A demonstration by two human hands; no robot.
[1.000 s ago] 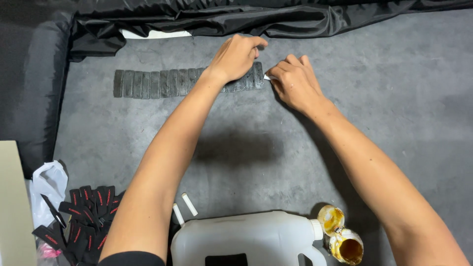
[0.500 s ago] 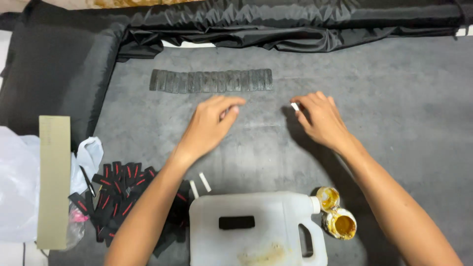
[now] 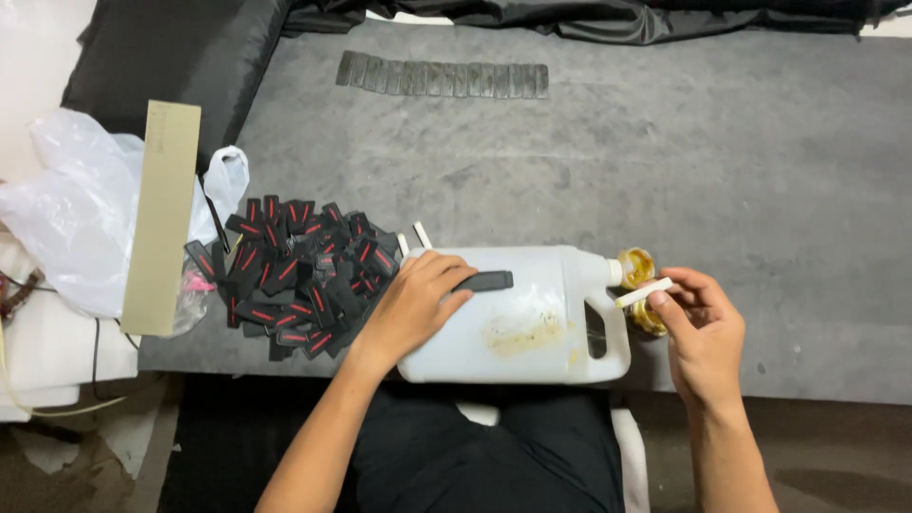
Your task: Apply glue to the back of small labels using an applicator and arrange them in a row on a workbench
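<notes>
My left hand [image 3: 415,306] rests on a white plastic jug [image 3: 532,323] lying on its side at the near edge of the grey work surface, fingers touching a black strip [image 3: 484,281] on top of it. My right hand [image 3: 701,328] pinches a small white stick [image 3: 643,293], its tip over an open cap of yellow glue [image 3: 635,267] beside the jug's neck. A pile of black pieces with red stripes [image 3: 299,271] lies just left of my left hand. A row of several dark strips [image 3: 443,78] lies flat at the far side of the surface.
The grey mat [image 3: 684,161] covers the table. A tan cardboard strip [image 3: 163,214] and white plastic bags [image 3: 71,209] sit at the left edge. Black fabric [image 3: 608,17] runs along the back. Two white sticks [image 3: 414,238] lie behind the jug.
Both hands have drawn back from the far row of strips to the near edge. My left hand now lies on the jug; my right hand has brought the white stick over the glue cap.
</notes>
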